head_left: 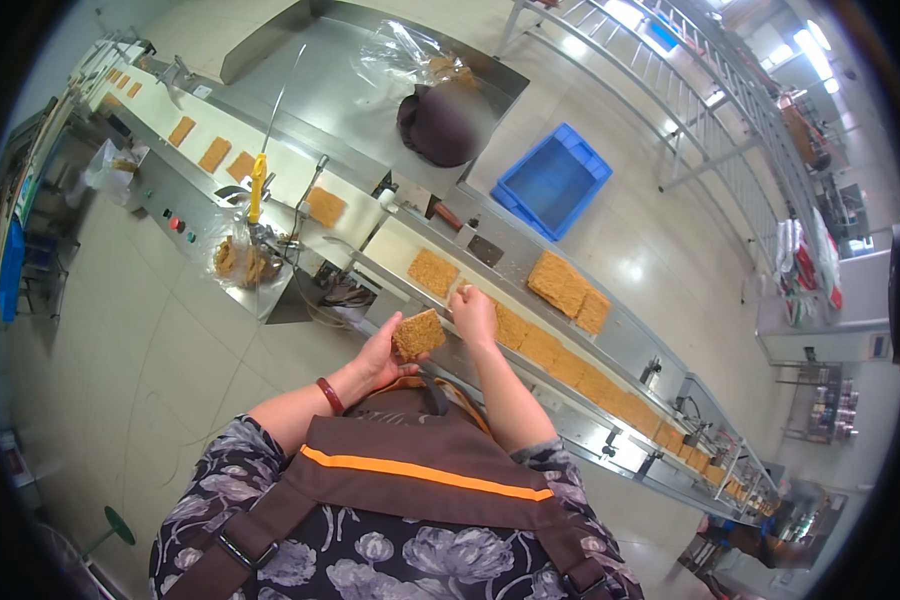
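My left hand (pixel 378 356) holds a golden-brown, grainy snack slab (pixel 418 335) in front of my apron, thumb on one side and fingers beneath. Over the near part of the conveyor belt (pixel 385 243), my right hand (pixel 473 316) is closed with its fingers curled down. Whatever its fingertips pinch is hidden. Just beyond it on the belt lies a single slab (pixel 433 271). To its right, a row of slabs (pixel 560 360) runs edge to edge down the belt. Stacked slabs (pixel 560 283) rest on the metal ledge across the belt.
A scraper with a wooden handle (pixel 467 236) lies on the far ledge. Behind it a blue crate (pixel 552 180) stands on the floor. A person's dark cap (pixel 440 125) shows by the steel table (pixel 315 85). A yellow-handled tool (pixel 258 188) stands near a plastic bag of pieces (pixel 245 262).
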A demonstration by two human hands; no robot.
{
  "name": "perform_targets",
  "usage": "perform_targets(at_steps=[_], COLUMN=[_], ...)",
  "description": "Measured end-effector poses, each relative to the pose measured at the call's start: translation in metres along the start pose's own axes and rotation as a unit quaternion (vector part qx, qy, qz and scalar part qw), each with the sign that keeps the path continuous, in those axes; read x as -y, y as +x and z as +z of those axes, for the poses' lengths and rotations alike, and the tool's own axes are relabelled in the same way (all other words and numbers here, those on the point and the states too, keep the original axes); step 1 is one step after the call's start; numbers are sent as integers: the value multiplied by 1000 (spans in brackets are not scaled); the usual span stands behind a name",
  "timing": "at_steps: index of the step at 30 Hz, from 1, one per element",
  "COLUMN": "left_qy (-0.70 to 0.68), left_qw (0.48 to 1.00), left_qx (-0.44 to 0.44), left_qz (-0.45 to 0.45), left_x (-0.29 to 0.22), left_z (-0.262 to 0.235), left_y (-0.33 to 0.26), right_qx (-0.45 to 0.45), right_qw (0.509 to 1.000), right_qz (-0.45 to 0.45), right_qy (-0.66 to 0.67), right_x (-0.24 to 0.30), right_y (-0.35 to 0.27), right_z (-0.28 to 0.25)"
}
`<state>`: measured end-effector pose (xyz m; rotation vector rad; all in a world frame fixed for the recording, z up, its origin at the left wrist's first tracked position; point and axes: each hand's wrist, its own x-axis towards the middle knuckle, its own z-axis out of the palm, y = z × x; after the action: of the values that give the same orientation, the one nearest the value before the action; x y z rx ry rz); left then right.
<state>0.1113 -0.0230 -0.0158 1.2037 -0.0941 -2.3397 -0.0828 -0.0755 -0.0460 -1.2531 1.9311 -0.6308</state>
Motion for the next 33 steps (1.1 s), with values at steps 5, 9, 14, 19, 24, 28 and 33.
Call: perform_targets(at_steps=[5,9,14,19,24,28,33], left_qy=[2,42,63,63,64,70,77], left_qw=[998,998,998,997,996,996,997], left_qx=[50,39,23,31,40,40,11], left_qz=[-26,-16,-21,-26,-36,-28,-22], left_x=[4,17,23,24,24,26,22], left_z=[11,31,50,56,57,54,64], left_y=[10,21,26,25,27,31,27], right_qx=[38,-11,32,9,-43,-24,11], right_qw=[998,996,982,979,979,966,935], right_qz=[-27,-14,61,56,38,60,94], right_qy=[45,91,174,193,198,249,342], right_x=[-22,-33,-37,-36,-55,-59,-68], right_y=[-67,-93,-95,-107,-114,-108,-105], right_z=[-32,-40,-73,-86,-67,-68,-65])
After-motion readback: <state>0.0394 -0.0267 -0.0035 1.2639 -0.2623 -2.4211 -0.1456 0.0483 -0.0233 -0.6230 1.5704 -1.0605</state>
